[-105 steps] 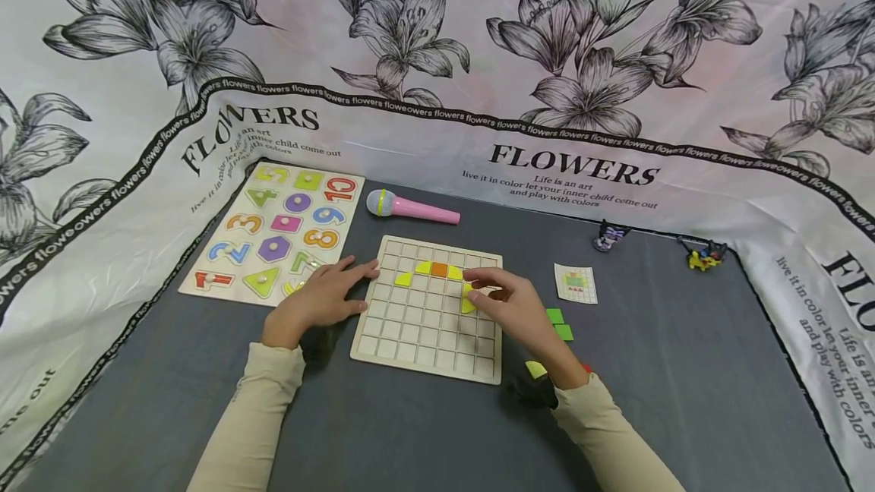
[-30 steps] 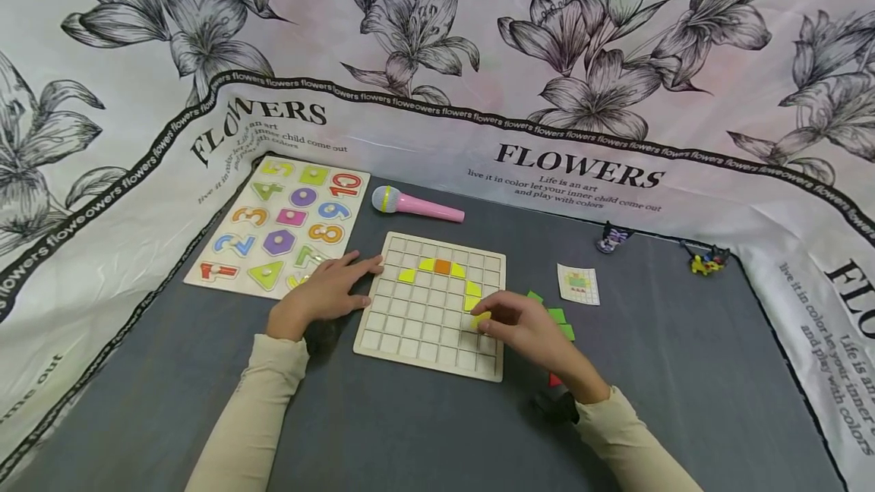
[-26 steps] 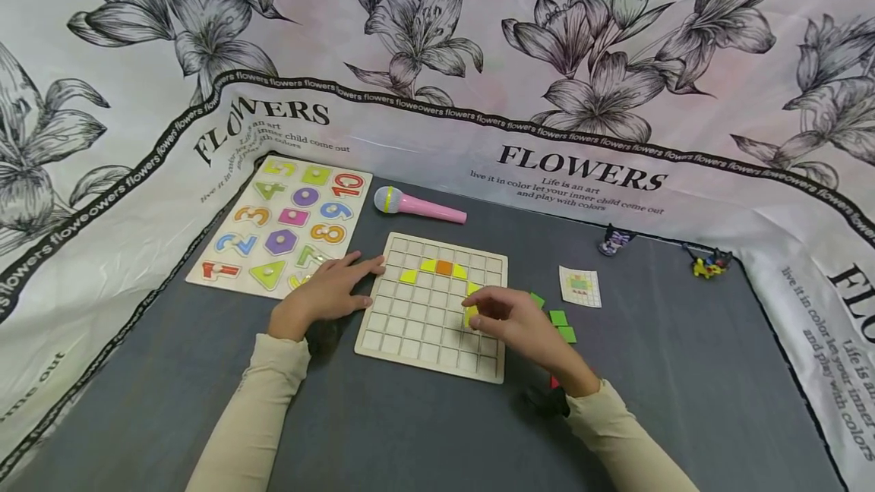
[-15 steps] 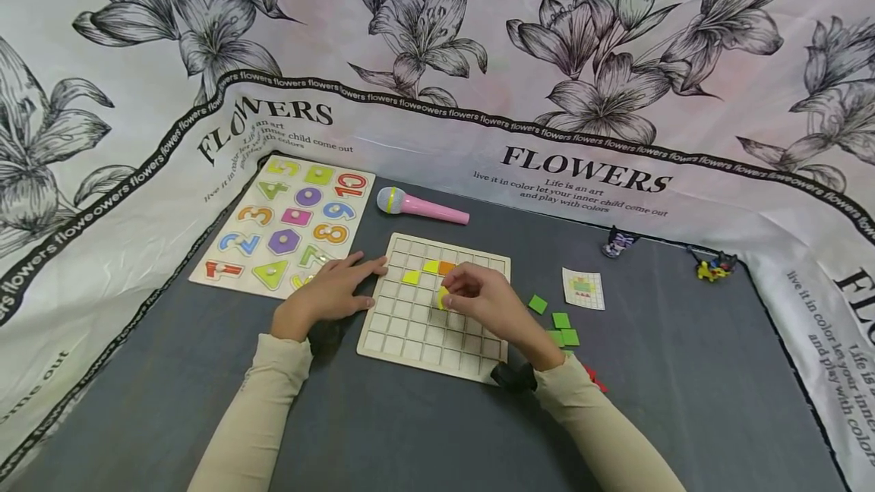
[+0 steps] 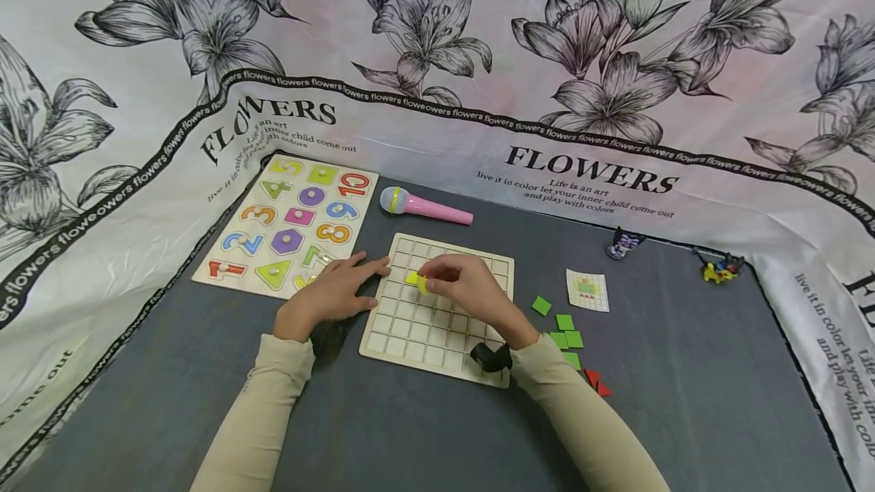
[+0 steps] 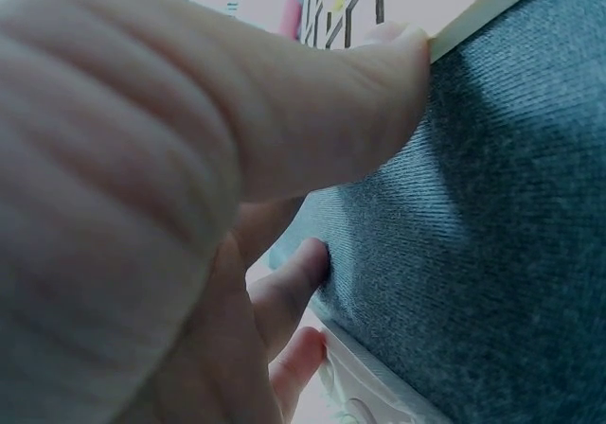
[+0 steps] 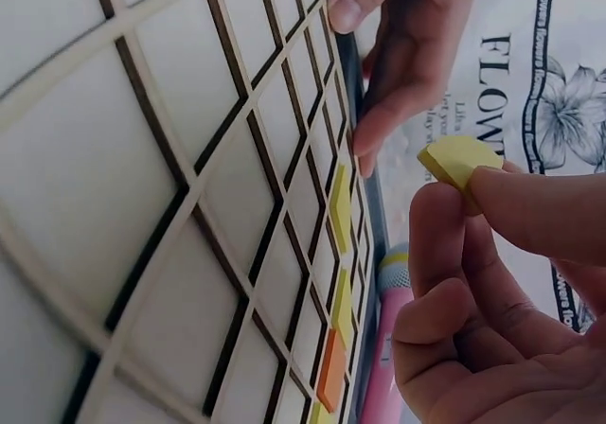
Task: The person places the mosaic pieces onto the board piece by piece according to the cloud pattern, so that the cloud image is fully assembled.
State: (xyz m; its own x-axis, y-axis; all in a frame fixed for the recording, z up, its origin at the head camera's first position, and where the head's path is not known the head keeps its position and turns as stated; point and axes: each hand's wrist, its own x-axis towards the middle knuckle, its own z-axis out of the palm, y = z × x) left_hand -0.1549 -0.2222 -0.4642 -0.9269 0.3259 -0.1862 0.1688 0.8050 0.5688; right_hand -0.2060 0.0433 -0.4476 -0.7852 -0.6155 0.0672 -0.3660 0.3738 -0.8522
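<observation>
My right hand [image 5: 468, 288] pinches a yellow quarter-round tile [image 7: 461, 159] between thumb and fingertips, above the wooden grid board [image 5: 403, 348]. Just left of the held tile, another yellow tile [image 5: 412, 278] lies in a cell. The right wrist view shows more yellow tiles and an orange tile [image 7: 331, 369] set in the grid; the right hand covers these in the head view. My left hand [image 5: 333, 293] rests at the board's left edge with fingers spread, its thumb [image 6: 379, 93] touching the edge.
Right of the board lie several green tiles [image 5: 564, 322], red triangles [image 5: 598, 383] and a pattern card [image 5: 586, 290]. A number puzzle [image 5: 232, 253] and pink toy microphone [image 5: 431, 207] lie left and behind. Two small figures [image 5: 623, 243] stand near the back cloth.
My right hand has moved left across the board, from its right-hand columns, carrying a yellow tile. Green and red tiles are uncovered on the right. The left hand stays at the board's edge.
</observation>
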